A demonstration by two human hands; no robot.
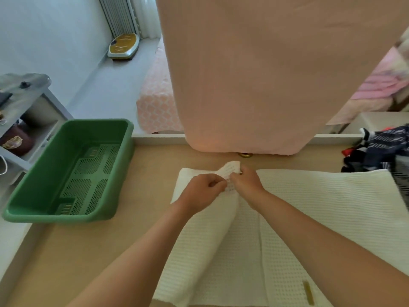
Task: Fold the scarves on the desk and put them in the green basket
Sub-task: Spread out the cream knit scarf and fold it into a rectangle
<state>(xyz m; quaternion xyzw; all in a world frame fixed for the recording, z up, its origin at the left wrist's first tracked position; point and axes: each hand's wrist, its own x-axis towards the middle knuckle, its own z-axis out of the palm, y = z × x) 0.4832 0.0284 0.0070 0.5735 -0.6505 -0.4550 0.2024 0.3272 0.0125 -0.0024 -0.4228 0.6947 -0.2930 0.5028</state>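
White waffle-knit scarf (309,207) spread on the wooden bench (88,251), left hand (199,193) and right hand (247,182) pinching its far edge. Green plastic basket (66,216) on the left holds nothing, dark striped fabric pile (380,149) waits far right, so barely started imo.

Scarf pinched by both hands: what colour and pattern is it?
The scarf is cream white with a small waffle-grid weave, clearest in the head view.
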